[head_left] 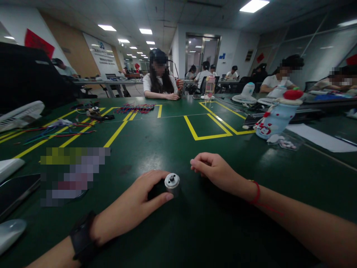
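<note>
Tabletop, motor between left fingers

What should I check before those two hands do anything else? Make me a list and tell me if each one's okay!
1. Left hand has the metal cylinder: ok, it is wrapped partly around its side.
2. Cylinder is upright: ok, the end with the little shaft faces up.
3. Cylinder sits flat on the table: cannot tell, its bottom is too dark.
4. Right hand is free: cannot tell, it is curled and might hide something small.
5. Red string on the right wrist is tucked in: not ok, a loose end trails.
6. Blue bottle is apart from both hands: ok.
</note>
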`<state>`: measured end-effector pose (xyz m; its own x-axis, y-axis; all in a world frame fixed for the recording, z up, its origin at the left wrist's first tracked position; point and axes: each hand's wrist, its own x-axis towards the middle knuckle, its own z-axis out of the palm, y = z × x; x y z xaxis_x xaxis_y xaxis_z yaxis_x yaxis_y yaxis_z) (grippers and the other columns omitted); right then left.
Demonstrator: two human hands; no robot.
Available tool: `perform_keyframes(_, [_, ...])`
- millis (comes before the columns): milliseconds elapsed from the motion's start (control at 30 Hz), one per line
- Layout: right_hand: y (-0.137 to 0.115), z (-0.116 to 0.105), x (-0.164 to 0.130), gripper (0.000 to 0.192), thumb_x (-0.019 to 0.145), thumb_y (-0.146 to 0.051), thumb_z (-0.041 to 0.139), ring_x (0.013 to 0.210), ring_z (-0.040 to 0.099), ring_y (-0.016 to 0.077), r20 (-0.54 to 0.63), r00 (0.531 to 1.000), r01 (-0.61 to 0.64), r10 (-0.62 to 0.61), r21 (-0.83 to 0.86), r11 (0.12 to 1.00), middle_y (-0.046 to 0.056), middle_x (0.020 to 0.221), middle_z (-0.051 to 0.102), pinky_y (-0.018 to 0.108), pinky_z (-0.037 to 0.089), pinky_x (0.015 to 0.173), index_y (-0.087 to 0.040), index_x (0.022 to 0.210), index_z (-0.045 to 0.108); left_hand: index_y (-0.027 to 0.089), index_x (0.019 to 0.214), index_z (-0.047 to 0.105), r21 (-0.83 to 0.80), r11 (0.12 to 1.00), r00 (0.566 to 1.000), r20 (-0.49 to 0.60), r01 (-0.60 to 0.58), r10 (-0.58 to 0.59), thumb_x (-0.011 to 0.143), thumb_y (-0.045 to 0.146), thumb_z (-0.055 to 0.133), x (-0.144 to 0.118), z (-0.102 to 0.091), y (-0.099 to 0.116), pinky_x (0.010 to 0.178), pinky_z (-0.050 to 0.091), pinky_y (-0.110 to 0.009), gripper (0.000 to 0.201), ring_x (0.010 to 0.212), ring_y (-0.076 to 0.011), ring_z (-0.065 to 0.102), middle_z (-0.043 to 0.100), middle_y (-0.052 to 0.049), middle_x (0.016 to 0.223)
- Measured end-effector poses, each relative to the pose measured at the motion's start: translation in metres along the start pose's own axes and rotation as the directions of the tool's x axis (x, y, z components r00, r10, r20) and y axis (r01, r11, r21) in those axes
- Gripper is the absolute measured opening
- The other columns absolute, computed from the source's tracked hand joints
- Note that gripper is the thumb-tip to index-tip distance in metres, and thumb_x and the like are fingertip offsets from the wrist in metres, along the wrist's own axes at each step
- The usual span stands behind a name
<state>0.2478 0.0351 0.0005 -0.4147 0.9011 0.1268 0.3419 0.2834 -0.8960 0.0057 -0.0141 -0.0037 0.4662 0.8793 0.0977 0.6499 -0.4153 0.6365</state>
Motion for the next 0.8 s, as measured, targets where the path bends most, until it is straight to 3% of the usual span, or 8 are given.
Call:
perform_keyframes(100, [-0.014, 0.011, -0.004, 0.016, 0.088, -0.029, 0.056, 0.081, 0.056, 0.0142, -0.026, 0.987, 0.154, -0.156, -0.089, 0.984, 0.004, 0.093, 0.060, 0.026, 0.043, 0.067, -0.019, 0.094, 0.066, 0.034, 0.119, 0.050, -0.018, 1.000, 1.000, 0.000, -0.009, 0.009, 0.089, 0.039, 0.057, 0.001, 0.001, 0.001, 0.095, 0.045, -0.037, 0.032, 0.105, -0.0205, 0.057, 0.060, 0.002, 0.117])
perform_keyframes(233, [-0.029, 0.025, -0.008, 0.014, 0.085, -0.027, 0.061, 0.099, 0.054, 0.0171, -0.005, 0.962, 0.270, -0.274, -0.159, 0.950, 0.004, 0.108, 0.056, 0.029, 0.043, 0.078, -0.024, 0.097, 0.068, 0.031, 0.118, 0.051, -0.037, 0.999, 1.000, 0.010, -0.019, 0.020, 0.089, 0.038, 0.057, 0.002, 0.002, 0.001, 0.094, 0.047, -0.039, 0.030, 0.105, -0.0217, 0.057, 0.060, -0.001, 0.117])
perform_keyframes(400, [-0.032, 0.029, -0.006, 0.008, 0.083, -0.027, 0.063, 0.103, 0.053, 0.0176, -0.016, 0.956, 0.285, -0.292, -0.176, 0.942, 0.004, 0.112, 0.054, 0.030, 0.042, 0.082, -0.024, 0.088, 0.069, 0.030, 0.118, 0.051, -0.024, 0.999, 1.000, 0.005, -0.026, 0.026, 0.089, 0.037, 0.057, 0.002, 0.002, 0.001, 0.096, 0.046, -0.040, 0.030, 0.105, -0.0216, 0.056, 0.060, -0.001, 0.117])
perform_keyframes(567, [-0.028, 0.013, -0.001, 0.012, 0.086, -0.030, 0.061, 0.098, 0.056, 0.0161, -0.064, 0.952, 0.293, -0.301, -0.108, 0.950, 0.004, 0.103, 0.060, 0.029, 0.043, 0.081, -0.021, 0.089, 0.067, 0.031, 0.118, 0.052, -0.016, 1.000, 1.000, 0.005, -0.017, 0.017, 0.088, 0.038, 0.058, 0.002, 0.002, 0.002, 0.095, 0.047, -0.039, 0.031, 0.104, -0.0213, 0.057, 0.060, 0.000, 0.116])
perform_keyframes(667, [-0.020, -0.003, -0.002, 0.011, 0.087, -0.029, 0.060, 0.092, 0.057, 0.0165, 0.031, 0.971, 0.240, -0.238, -0.144, 0.960, 0.003, 0.096, 0.062, 0.030, 0.044, 0.080, -0.021, 0.090, 0.067, 0.033, 0.119, 0.051, -0.006, 1.000, 1.000, -0.012, -0.017, 0.017, 0.089, 0.040, 0.057, 0.001, 0.002, 0.001, 0.095, 0.046, -0.037, 0.031, 0.104, -0.0211, 0.058, 0.061, 0.001, 0.117])
perform_keyframes(800, [-0.008, -0.015, -0.007, 0.010, 0.084, -0.030, 0.064, 0.101, 0.052, 0.0194, 0.186, 0.968, 0.218, -0.166, -0.306, 0.927, 0.004, 0.102, 0.059, 0.037, 0.038, 0.092, -0.022, 0.088, 0.069, 0.034, 0.120, 0.051, 0.022, 1.000, 0.999, -0.034, -0.013, 0.013, 0.088, 0.042, 0.058, -0.001, 0.002, 0.000, 0.095, 0.046, -0.037, 0.033, 0.105, -0.0212, 0.058, 0.061, 0.002, 0.118])
